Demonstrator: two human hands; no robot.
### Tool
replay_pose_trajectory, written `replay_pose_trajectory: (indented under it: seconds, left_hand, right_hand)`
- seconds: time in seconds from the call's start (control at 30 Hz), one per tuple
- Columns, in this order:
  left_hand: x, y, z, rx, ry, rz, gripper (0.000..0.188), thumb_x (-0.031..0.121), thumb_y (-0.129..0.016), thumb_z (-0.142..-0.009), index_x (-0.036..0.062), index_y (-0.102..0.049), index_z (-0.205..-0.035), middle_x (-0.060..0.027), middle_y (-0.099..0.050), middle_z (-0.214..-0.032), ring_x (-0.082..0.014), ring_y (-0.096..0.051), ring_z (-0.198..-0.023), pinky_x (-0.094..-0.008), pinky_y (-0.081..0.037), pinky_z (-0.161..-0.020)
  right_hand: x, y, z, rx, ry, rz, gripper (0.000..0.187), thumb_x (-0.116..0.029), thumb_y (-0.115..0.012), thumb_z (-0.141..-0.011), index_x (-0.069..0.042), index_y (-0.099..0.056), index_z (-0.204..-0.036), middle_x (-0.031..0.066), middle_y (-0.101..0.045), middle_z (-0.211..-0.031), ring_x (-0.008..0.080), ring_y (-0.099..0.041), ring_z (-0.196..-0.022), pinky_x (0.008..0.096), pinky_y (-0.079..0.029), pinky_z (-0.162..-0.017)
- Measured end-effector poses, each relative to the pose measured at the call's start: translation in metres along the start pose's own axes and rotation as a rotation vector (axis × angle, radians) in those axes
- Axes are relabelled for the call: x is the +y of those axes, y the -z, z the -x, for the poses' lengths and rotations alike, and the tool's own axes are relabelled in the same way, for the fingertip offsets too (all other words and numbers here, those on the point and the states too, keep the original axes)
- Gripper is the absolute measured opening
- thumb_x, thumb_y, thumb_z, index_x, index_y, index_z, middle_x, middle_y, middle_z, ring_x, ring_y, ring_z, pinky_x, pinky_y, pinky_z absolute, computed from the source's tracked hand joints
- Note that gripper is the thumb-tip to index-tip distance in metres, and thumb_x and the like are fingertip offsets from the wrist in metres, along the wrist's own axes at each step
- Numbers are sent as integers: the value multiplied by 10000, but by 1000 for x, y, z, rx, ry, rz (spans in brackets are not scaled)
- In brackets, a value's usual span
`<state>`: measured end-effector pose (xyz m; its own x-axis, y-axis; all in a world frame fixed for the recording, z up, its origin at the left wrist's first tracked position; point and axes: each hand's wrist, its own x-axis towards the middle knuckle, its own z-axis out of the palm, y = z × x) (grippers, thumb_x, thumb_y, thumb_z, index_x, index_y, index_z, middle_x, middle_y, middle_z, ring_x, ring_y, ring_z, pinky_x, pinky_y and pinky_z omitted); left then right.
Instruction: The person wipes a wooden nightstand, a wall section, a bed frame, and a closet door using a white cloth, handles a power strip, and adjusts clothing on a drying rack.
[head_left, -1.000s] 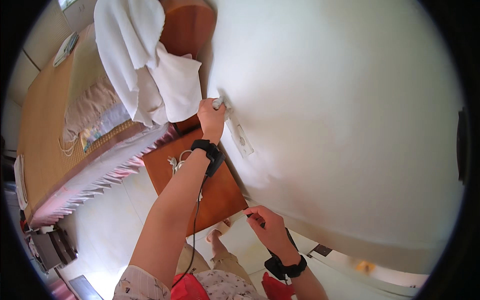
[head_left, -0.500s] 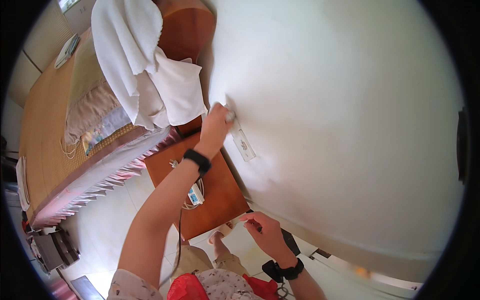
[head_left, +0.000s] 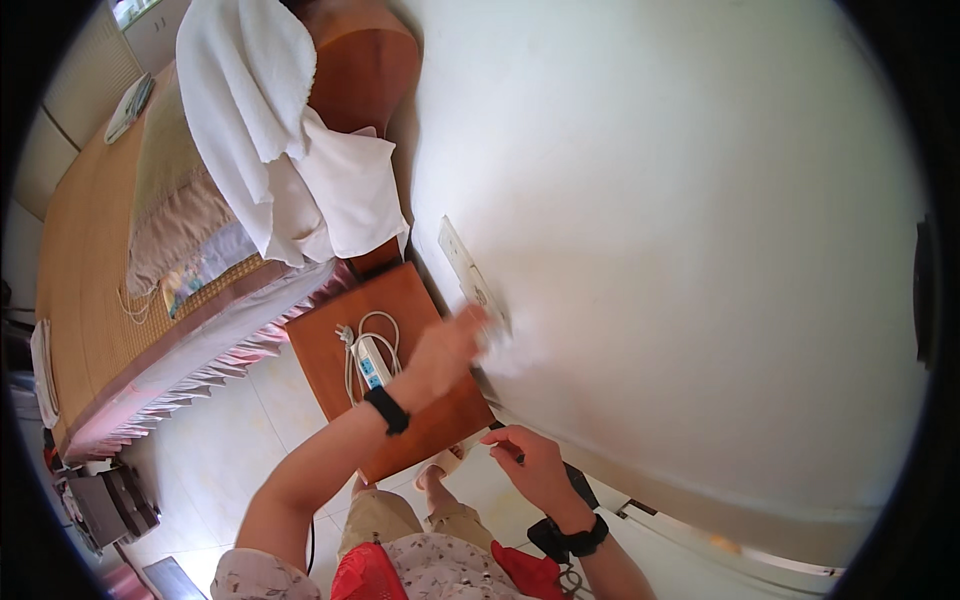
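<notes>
My left hand (head_left: 450,350), smeared by motion, is at the wall beside the lower end of a white socket panel (head_left: 456,252). Its fingers are closed on a soft white wad (head_left: 508,350), blurred too much to tell cloth from tissue. Below my left forearm, a white power strip (head_left: 370,358) with blue sockets and a looped white cord lies on the brown bedside table (head_left: 425,425). My right hand (head_left: 535,470) hovers past the table's near right corner, fingers loosely curled and apart, nothing visible in it.
To the left stands a bed with a woven mat (head_left: 85,260), pillows (head_left: 180,235) and a pink ruffled skirt. White towels (head_left: 350,190) hang over its wooden headboard (head_left: 365,70). A white wall (head_left: 680,220) fills the right side. Dark boxes (head_left: 105,500) sit on the tiled floor.
My left hand has slid down along the wall with the white wad, from the panel's upper end to its lower end, uncovering the power strip. The right hand has barely moved.
</notes>
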<state>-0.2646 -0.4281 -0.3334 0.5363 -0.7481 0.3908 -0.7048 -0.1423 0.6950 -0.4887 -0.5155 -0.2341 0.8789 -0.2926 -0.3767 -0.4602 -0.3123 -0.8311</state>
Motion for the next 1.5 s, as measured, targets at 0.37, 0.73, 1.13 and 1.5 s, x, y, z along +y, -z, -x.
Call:
replay_pose_trajectory:
  seconds: [0.37,0.73,1.13,1.5]
  left_hand:
    - [-28,16,-36,192,121,36,355,41,-653,-927,73,-619,-1278,-169,-626,-1278,-401,-678,-1042,-485,-580,-881]
    - [-14,23,-9,-314,-28,70,297,46,-647,-900,77,-671,-1195,-162,-681,-1166,-407,-690,-1017,-480,-566,-872]
    - [145,169,25,-52,606,561,439,248,-718,-1006,-6,-647,-1357,-103,-720,-1141,-157,-667,-1010,-320,-541,-888]
    - [85,417,-131,113,-299,-88,386,258,-736,-946,40,-655,-1253,-152,-618,-1326,-360,-533,-1321,-550,-362,-1118]
  right_hand:
    - [5,5,7,-21,-19,0,154,-49,-655,-1006,-34,-728,-1141,79,-769,-1060,203,-735,-913,313,-583,-789]
    - [12,-1,43,-62,-8,-16,165,-78,-694,-993,-31,-736,-1145,78,-766,-991,158,-707,-831,292,-571,-774]
    - [-145,-19,26,350,475,-82,594,-30,-726,-954,-59,-547,-1519,182,-576,-1489,311,-683,-1194,367,-589,-938]
    - [-347,-27,-139,742,710,219,457,8,-727,-893,-133,-731,-1328,124,-690,-1341,348,-696,-1142,393,-594,-931]
